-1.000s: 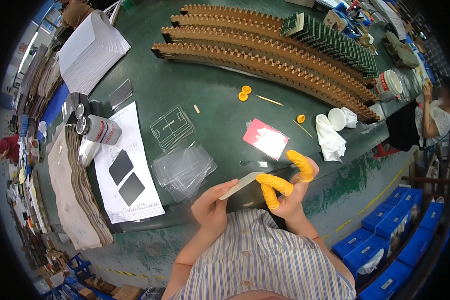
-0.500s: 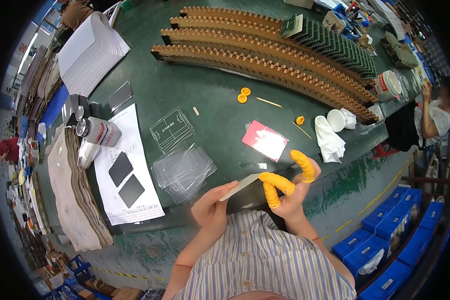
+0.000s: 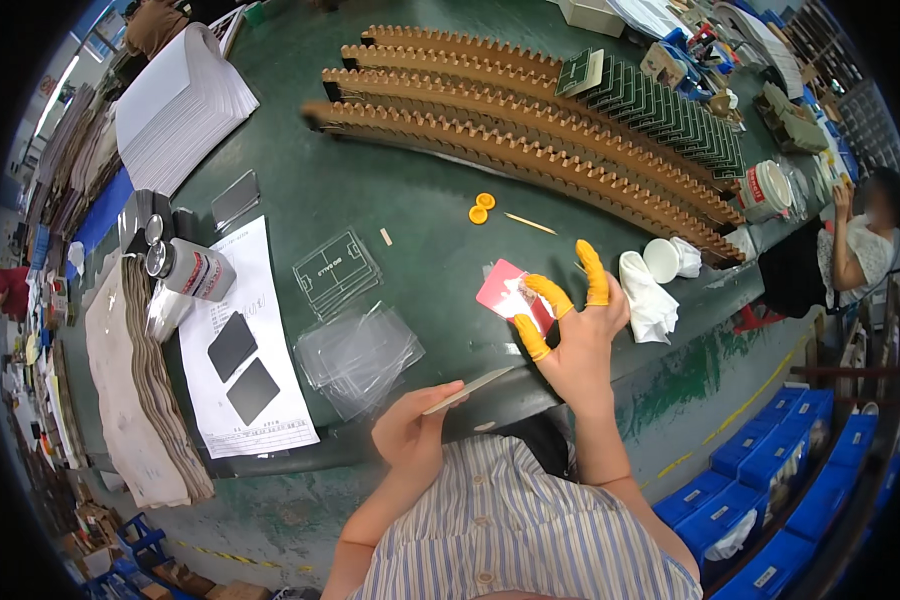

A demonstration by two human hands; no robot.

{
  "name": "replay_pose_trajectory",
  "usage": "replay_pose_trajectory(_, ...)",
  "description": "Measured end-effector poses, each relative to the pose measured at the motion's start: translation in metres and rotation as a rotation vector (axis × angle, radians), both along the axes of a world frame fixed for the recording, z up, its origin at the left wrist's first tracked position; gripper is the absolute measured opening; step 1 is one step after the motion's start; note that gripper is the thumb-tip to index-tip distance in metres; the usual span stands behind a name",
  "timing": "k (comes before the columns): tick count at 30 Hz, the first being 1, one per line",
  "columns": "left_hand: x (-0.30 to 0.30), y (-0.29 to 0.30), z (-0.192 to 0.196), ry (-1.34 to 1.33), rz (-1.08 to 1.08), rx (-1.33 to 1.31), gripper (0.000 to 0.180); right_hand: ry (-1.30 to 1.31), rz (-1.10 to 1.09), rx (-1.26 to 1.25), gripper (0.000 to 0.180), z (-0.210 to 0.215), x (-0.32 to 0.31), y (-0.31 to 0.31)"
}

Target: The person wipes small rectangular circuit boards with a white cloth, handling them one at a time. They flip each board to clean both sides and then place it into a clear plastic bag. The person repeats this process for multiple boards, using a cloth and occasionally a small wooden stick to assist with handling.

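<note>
My left hand (image 3: 410, 430) is closed on the edge of a thin pale flat panel (image 3: 477, 389), held tilted over the table's near edge. Yellow finger cots cover three fingers of my right hand (image 3: 582, 335). Those fingers are spread, with nothing visibly gripped, and reach over a pink and white card (image 3: 505, 288) on the table; whether they touch it I cannot tell. Left of the card lie a loose pile of clear plastic sheets (image 3: 355, 355) and several flat panels (image 3: 337, 272) with white outlines. Two rolled yellow finger cots (image 3: 481, 208) rest beside a wooden stick (image 3: 530, 223).
Long slotted wooden racks (image 3: 450, 120) span the far side, partly filled with green panels (image 3: 660, 115). A white cloth (image 3: 648, 300) and white cup (image 3: 660, 260) sit at right. A metal bottle (image 3: 195, 268), dark plates (image 3: 253, 393) and printed paper (image 3: 280, 420) are left. Another person sits far right.
My right hand has left the panel, moving up and away with its fingers spreading over the pink card. My left hand keeps the panel, now slightly lower and flatter.
</note>
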State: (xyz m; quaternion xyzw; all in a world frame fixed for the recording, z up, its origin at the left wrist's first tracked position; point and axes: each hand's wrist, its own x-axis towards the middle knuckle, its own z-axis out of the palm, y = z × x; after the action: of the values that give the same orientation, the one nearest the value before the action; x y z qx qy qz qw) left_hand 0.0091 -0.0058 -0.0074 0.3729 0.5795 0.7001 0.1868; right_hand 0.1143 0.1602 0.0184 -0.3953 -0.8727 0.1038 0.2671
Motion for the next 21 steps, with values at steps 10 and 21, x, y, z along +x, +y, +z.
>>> replay_pose_trajectory(10,-0.0008,-0.0004,0.0011,-0.039,-0.019,0.02,0.009,-0.052,0.047,0.034,0.034,-0.0034,-0.0029,-0.0012)
replay_pose_trajectory(21,-0.0011,-0.0016,0.005,-0.089,-0.048,0.02,0.01,-0.063,0.012,0.017,0.035,-0.0026,-0.0044,-0.0032)
